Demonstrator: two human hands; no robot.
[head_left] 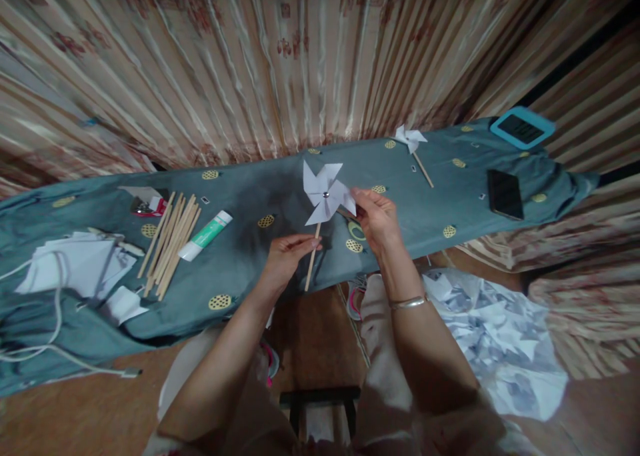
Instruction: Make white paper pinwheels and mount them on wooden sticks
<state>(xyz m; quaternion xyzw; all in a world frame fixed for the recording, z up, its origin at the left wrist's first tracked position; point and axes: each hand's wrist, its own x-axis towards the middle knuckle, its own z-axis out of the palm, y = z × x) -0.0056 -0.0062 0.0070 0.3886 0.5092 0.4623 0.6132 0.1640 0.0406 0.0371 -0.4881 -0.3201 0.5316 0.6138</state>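
Note:
A white paper pinwheel [320,191] with a shiny round pin at its centre stands upright above the table, on a thin wooden stick. My left hand [290,255] pinches that stick a little below the blades. On the other side, my right hand [376,215] has its fingers closed at the tip of the right-hand blade. Scissors [356,229] with green handles lie behind the pinwheel, partly hidden by my right hand. A second white pinwheel [411,139] lies on its stick at the table's far edge.
The green cloth [240,243] covers a narrow table. Leftward lie a glue tube [206,236], several wooden sticks [170,246], a red pin box [150,204], paper sheets [75,266] and a white cable [57,309]. Rightward are a phone [505,195], a blue-framed clock [523,128] and a bag of paper scraps [493,336].

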